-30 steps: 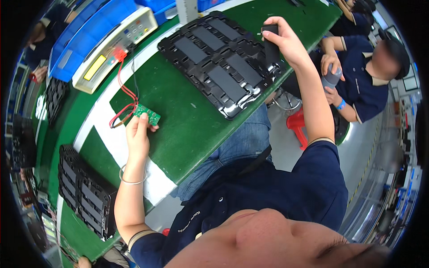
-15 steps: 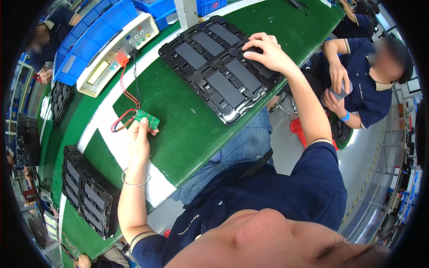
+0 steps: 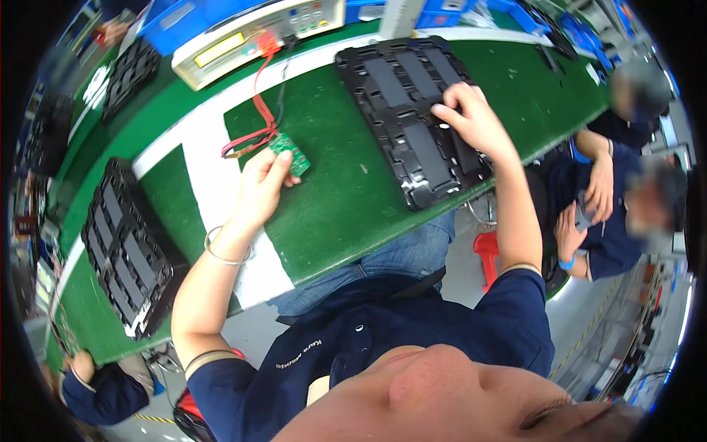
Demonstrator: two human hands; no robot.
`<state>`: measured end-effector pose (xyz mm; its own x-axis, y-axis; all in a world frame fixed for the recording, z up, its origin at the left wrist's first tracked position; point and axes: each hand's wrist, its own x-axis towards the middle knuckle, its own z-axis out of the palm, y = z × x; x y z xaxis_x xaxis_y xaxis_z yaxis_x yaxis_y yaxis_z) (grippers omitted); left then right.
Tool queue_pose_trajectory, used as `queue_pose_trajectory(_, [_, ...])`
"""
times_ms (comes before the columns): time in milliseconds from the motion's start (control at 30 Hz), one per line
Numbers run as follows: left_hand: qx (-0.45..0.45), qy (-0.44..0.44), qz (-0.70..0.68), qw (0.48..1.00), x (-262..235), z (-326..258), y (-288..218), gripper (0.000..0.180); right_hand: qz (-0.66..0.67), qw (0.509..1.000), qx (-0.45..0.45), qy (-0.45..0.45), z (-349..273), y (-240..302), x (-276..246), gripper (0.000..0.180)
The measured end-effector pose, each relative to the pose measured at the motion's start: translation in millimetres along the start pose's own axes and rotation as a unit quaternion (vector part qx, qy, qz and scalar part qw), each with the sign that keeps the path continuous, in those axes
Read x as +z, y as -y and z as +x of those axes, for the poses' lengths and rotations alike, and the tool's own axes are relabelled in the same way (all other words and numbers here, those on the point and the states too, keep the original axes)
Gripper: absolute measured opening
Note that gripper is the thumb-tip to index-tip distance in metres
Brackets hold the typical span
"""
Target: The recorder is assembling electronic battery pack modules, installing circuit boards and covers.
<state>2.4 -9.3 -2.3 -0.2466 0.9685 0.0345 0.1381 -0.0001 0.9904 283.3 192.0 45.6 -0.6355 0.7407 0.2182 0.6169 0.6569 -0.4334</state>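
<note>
My left hand pinches a small green circuit board between thumb and fingers, above the green bench top. Red and black wires run from the board's upper end to a cream bench tester with a lit yellow display. On the right, my right hand is over a black plastic tray that holds several flat dark grey slabs. Its fingers are curled at the tray's right side; whatever lies between the fingertips is hidden.
A stack of similar black trays stands on the bench at left. Blue bins are behind the tester, next to a metal post. A co-worker sits at right holding a grey piece, near a red stool.
The view has shifted, so bench and trays appear moved. My right hand's fingers, spread over the tray before, are now curled in. My left hand still holds the circuit board.
</note>
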Motion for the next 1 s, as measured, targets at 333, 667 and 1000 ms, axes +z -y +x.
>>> queue_pose_trajectory(333, [0.02, 0.043, 0.006, 0.999, 4.7, 4.2, -7.1, 0.028, 0.427, 0.887, 0.007, 0.177, 10.3, 26.3, -14.9, 0.03])
queue_pose_trajectory(667, [-0.019, 0.029, -0.098, 0.995, -4.5, 3.0, -1.8, 0.026, 0.417, 0.854, -0.01, 0.312, 62.4, 147.6, 73.2, 0.034])
queue_pose_trajectory(1000, [-0.012, 0.038, -0.126, 0.991, -1.5, 3.0, -1.3, 0.025, 0.514, 0.774, 0.045, 0.367, 54.8, 137.3, 88.9, 0.025])
